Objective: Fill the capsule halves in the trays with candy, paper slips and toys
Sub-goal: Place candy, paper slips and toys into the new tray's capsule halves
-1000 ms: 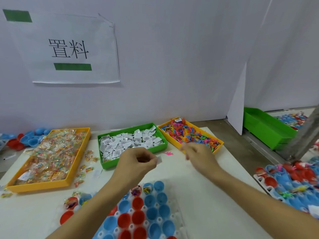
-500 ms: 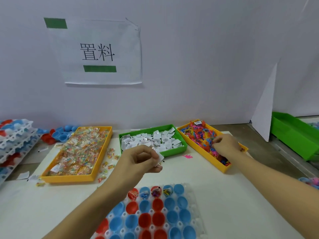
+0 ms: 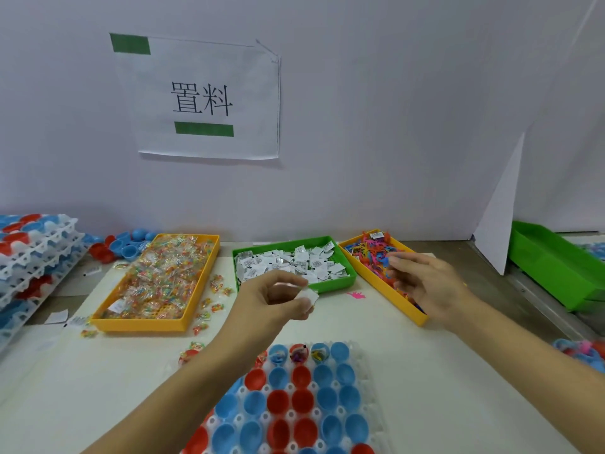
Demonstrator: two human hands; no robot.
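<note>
- Capsule halves (image 3: pixel 294 401), red and blue, sit open side up in a white tray (image 3: pixel 366 407) on the desk (image 3: pixel 409 371), nearest the person. Only the far row holds anything; the rest look empty.
- Left hand (image 3: pixel 278 299) pinches paper slips (image 3: pixel 309 294) between thumb and fingertips, above the gap between the green slip bin (image 3: pixel 340 283) and the tray.
- Right hand (image 3: pixel 425 283) hovers over the yellow toy bin (image 3: pixel 386 286), fingers loosely curled; whether it holds a toy I cannot tell.
- Candy bin (image 3: pixel 157 283) lies to the left, untouched.
- Advice: peel off a single slip per capsule, drop it straight down, work row by row.
- Wall sign (image 3: pixel 203 99) reads "置料"; print on the slips is too small to read.
</note>
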